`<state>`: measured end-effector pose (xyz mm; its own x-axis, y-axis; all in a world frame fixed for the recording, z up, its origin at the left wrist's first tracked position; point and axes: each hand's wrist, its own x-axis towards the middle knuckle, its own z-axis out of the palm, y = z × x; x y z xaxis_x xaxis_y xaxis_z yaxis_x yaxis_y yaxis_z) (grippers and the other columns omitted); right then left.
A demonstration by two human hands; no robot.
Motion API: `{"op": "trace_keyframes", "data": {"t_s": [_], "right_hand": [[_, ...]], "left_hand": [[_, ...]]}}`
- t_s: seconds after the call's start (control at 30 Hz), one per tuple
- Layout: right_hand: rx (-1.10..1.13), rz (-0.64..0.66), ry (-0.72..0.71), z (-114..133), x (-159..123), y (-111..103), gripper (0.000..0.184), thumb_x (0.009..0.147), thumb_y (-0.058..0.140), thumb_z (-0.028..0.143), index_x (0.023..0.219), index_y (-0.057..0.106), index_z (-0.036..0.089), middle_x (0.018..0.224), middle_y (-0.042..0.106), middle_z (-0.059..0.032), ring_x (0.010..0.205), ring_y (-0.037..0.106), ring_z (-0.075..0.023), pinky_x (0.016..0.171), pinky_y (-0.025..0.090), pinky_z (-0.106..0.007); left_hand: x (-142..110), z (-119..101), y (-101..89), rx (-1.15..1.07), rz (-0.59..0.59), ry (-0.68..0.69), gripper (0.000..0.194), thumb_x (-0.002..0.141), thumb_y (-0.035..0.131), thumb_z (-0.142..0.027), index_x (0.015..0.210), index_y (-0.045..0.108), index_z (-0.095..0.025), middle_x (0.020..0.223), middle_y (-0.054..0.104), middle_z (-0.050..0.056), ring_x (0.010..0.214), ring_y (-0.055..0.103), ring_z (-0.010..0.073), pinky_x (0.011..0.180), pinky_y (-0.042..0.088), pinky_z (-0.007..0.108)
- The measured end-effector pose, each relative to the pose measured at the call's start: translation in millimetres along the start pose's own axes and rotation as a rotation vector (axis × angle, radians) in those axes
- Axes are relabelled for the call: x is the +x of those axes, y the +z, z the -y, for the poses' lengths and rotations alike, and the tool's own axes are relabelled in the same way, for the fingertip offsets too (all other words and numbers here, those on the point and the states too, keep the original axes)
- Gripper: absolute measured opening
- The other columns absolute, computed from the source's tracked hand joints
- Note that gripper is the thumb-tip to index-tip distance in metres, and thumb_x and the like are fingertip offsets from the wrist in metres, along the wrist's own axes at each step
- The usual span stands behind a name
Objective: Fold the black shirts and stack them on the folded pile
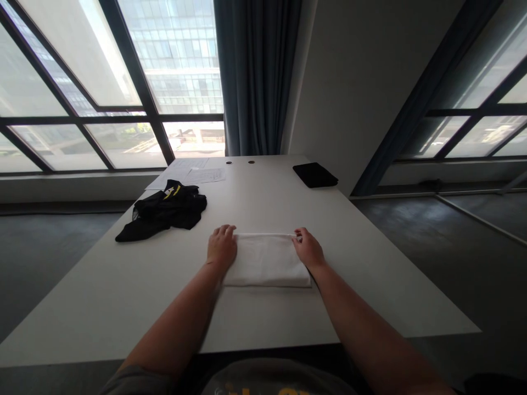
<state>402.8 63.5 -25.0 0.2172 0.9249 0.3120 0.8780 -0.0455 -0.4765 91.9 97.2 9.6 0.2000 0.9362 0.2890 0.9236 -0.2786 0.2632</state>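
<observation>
A folded white cloth (269,263) lies flat as a neat rectangle on the white table in front of me. My left hand (222,247) is at its far left corner, closed on the edge, with the thumb side against the fabric. At the far right corner, my right hand (308,248) pinches the cloth between thumb and fingers. The far edge runs straight between both hands. The fingertips of the left hand are partly hidden.
On the white table (123,307), a crumpled black garment (173,208) with yellow marks lies to the left. Paper sheets (206,175) are behind it. A folded black item (315,175) sits at the far right. Two small round spots are near the far edge, before a blue curtain (257,77).
</observation>
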Motion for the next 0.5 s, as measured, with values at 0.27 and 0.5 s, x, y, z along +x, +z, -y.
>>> {"op": "trace_keyframes", "data": {"t_s": [0.27,0.5], "right_hand": [[-0.183,0.21,-0.273,66,-34,17,0.056,0.102,0.043,0.034,0.153,0.051,0.013,0.16,0.046,-0.0167,0.15,0.036,-0.0316,0.126,0.021,-0.048],[-0.274,0.322,-0.157,54,-30,26,0.066,0.105,0.04,0.047,0.162,0.038,0.012,0.17,0.028,-0.017,0.157,0.025,-0.0313,0.128,0.013,-0.049]], "left_hand": [[-22,-53,30.4,0.033,0.232,0.215,0.06,0.105,0.038,-0.047,0.16,0.041,-0.023,0.168,0.036,0.01,0.156,0.028,0.0328,0.126,0.019,0.054],[-4,-14,24.6,0.023,0.275,0.102,0.06,0.105,0.036,-0.048,0.159,0.042,-0.024,0.166,0.04,0.008,0.156,0.029,0.0289,0.126,0.022,0.053]]}}
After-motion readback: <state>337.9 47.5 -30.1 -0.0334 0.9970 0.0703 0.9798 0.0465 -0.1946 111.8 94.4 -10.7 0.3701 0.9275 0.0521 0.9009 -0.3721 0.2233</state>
